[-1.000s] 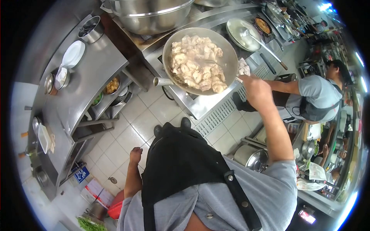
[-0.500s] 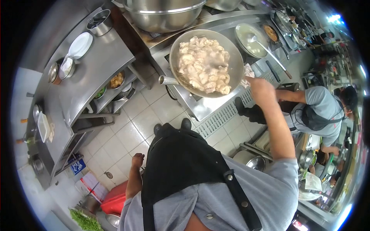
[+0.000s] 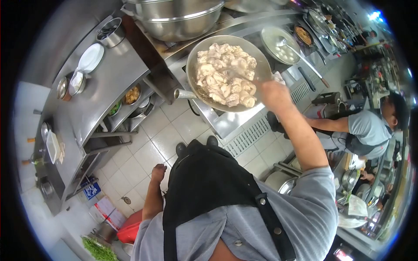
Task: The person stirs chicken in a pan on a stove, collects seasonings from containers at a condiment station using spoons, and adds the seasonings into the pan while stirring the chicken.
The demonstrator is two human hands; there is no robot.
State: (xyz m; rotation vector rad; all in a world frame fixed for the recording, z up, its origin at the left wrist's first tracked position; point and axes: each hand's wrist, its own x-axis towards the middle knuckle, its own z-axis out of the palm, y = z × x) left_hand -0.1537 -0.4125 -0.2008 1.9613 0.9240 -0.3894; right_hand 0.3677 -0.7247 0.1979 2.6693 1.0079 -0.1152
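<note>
A wide wok (image 3: 193, 82) full of pale chicken pieces (image 3: 226, 74) sits on the stove. My right hand (image 3: 274, 95) is over the wok's right rim, wrapped round a wooden-handled stirring utensil (image 3: 247, 79) that runs into the chicken. The utensil's head is buried, so its exact kind is hidden. A light crumpled cloth (image 3: 278, 78) lies by the rim beyond my hand. The wok's hollow metal handle (image 3: 185, 94) sticks out at the left. My left hand (image 3: 158, 172) hangs beside my black apron, fingers curled, apparently with nothing in it.
Right of the wok stands a pan of cloudy liquid (image 3: 272, 43) with a ladle (image 3: 307, 63) across it. A large steel pot (image 3: 183, 21) is behind. A steel counter (image 3: 109, 74) runs along the left. A co-worker (image 3: 370, 130) stands at the right.
My right hand has moved left and slightly down, over the wok's rim, and the utensil's handle now shows. The chicken pieces have shifted. My left hand has barely moved.
</note>
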